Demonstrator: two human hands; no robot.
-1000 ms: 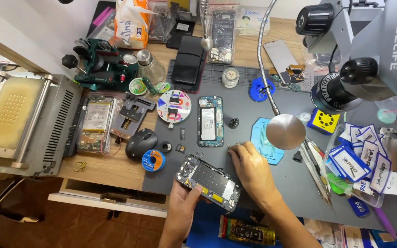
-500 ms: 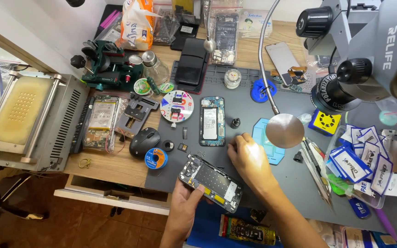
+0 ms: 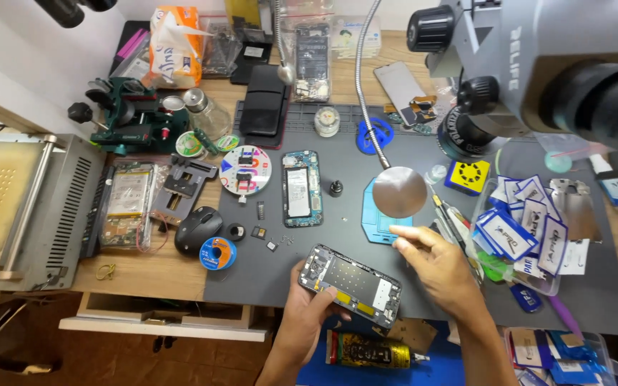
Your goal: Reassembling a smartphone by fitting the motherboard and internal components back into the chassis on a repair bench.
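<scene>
Opened phone frame (image 3: pixel 352 284) tilted above the near edge of the dark work mat (image 3: pixel 337 218), gripped from below in left hand (image 3: pixel 317 304), fingers curled around its near edge. Right hand (image 3: pixel 438 264) just beside it, palm down, loosely open, fingertips touching blue tray (image 3: pixel 375 223), holding nothing visible. Bare mat between frame and second opened phone (image 3: pixel 302 188). Glue tube (image 3: pixel 370 350) below, at the bench front.
</scene>
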